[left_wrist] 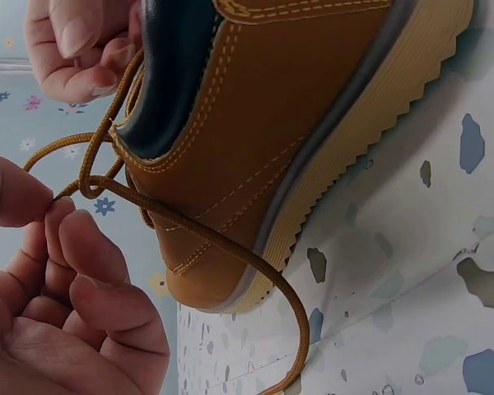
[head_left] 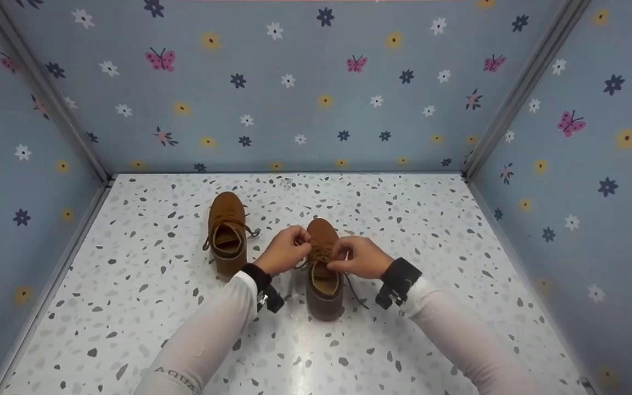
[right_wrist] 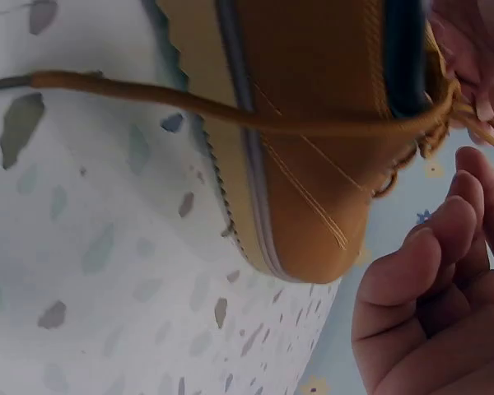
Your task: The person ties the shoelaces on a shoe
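Note:
A brown lace-up shoe [head_left: 325, 307] stands on the speckled surface, toe pointing away, between both hands. My left hand [head_left: 285, 250] pinches a loop of its brown shoelace [left_wrist: 222, 239] between thumb and fingers, left of the laced opening. On the other side, my right hand [head_left: 361, 257] has thumb and forefinger close together at the lacing. A lace loop runs toward its fingertips [right_wrist: 469, 156] in the right wrist view; the thumb is hidden there. One loose lace end hangs down each flank of the shoe, the right one ending in a dark tip.
The matching brown shoe [head_left: 227, 206] stands to the left, its laces hanging beside it. Blue panels [head_left: 305, 118] printed with flowers and butterflies enclose the speckled white surface [head_left: 162, 307] at the back and both sides. Black straps circle both wrists.

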A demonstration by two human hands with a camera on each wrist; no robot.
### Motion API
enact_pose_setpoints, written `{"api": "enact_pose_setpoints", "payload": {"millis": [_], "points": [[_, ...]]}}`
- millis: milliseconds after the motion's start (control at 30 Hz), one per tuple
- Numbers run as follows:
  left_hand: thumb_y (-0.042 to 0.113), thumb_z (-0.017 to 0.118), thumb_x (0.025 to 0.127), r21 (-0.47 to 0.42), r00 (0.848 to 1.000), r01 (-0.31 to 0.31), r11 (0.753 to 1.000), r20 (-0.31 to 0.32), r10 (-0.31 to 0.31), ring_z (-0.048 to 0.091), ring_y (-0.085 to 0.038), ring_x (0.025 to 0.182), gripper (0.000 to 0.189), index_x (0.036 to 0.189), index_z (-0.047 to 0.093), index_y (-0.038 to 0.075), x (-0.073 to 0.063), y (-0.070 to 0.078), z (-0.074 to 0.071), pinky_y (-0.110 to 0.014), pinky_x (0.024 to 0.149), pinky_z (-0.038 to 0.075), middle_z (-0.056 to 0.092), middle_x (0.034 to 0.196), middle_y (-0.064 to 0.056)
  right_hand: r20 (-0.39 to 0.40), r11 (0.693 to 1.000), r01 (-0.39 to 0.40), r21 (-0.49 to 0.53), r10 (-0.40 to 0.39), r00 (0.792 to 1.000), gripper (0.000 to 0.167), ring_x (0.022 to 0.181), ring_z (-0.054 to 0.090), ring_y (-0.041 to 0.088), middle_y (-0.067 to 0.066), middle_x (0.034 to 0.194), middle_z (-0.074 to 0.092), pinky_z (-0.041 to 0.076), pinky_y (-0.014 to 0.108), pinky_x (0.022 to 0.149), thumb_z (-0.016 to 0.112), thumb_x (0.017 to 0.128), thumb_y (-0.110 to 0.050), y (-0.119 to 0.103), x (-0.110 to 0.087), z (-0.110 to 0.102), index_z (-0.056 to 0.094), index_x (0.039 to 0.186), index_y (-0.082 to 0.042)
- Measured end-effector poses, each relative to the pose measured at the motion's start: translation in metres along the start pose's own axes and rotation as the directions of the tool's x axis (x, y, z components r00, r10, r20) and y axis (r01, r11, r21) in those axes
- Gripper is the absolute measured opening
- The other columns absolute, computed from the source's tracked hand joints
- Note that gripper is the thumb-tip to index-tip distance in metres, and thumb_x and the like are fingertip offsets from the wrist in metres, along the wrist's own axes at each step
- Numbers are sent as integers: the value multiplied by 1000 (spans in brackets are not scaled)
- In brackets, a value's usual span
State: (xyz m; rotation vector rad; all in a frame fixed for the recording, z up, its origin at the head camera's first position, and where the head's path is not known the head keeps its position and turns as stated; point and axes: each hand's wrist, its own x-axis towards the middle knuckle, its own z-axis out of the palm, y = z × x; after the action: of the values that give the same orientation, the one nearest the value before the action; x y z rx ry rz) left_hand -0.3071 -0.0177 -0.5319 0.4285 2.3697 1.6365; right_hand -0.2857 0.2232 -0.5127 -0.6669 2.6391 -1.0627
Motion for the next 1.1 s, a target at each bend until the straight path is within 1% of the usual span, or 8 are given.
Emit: {"api": "enact_pose_setpoints", "payload": {"millis": [133,333,500,700,767,900,1000,1100], "points": [[5,57,89,-11,1000,-16,1000,19,16,56,-14,75,9,97,61,8,0,0,0,-26,66,48,56,85,1,9,1000,12,-24,-12,1000,18,77,58,8,1,90,69,50,25,69,83,90,-24,-1,0,7,70,94,-11],[6,53,92,-15,998,-26,1000,59,27,58,-16,74,15,103,64,6,-2,0,-1,-27,66,49,57,88,0,-17,998,0,-62,-1,1000,10,78,57,9,1,91,69,50,26,70,78,94,-17,-1,1,11,69,92,-13],[6,50,95,-28,996,-24,999,88,26,51,-12,63,21,106,66,2,-4,0,-3,-26,59,43,56,82,1,-12,995,21,-98,-23,1000,8,78,56,8,2,94,68,48,25,69,73,97,-16,-3,0,9,67,93,-13],[11,55,98,-98,990,-25,995,134,38,52,-15,65,15,102,65,2,-6,0,-3,-26,58,43,55,76,2,-16,999,13,-31,-14,1000,7,68,58,7,5,95,69,52,24,60,70,99,-14,-4,0,3,65,96,-11],[20,59,101,-95,990,-30,995,133,43,54,-18,69,15,96,64,6,-7,0,-3,-26,60,45,55,76,3,-14,1000,10,-7,-10,1000,4,69,60,7,6,96,70,54,25,59,68,99,-11,-4,0,1,65,101,-9],[37,64,104,-51,992,-52,997,108,57,59,-32,73,30,84,60,16,-8,0,-3,-28,61,44,55,73,3,-15,999,28,20,-28,999,11,75,63,9,9,97,71,55,25,63,64,98,-6,-4,2,0,66,109,-6],[36,64,104,-19,994,-58,998,88,60,61,-38,77,30,80,60,17,-8,0,-2,-29,62,45,57,73,3,-23,999,24,33,-23,999,9,74,61,9,7,92,70,53,24,64,68,98,-11,-3,5,-1,69,107,-8],[28,67,102,1,996,-53,999,76,53,63,-29,77,24,82,61,16,-7,-1,-2,-28,65,46,59,76,4,-33,999,-8,36,10,999,9,71,59,8,4,84,69,49,23,64,74,97,-18,-3,8,-1,72,103,-11]]}}
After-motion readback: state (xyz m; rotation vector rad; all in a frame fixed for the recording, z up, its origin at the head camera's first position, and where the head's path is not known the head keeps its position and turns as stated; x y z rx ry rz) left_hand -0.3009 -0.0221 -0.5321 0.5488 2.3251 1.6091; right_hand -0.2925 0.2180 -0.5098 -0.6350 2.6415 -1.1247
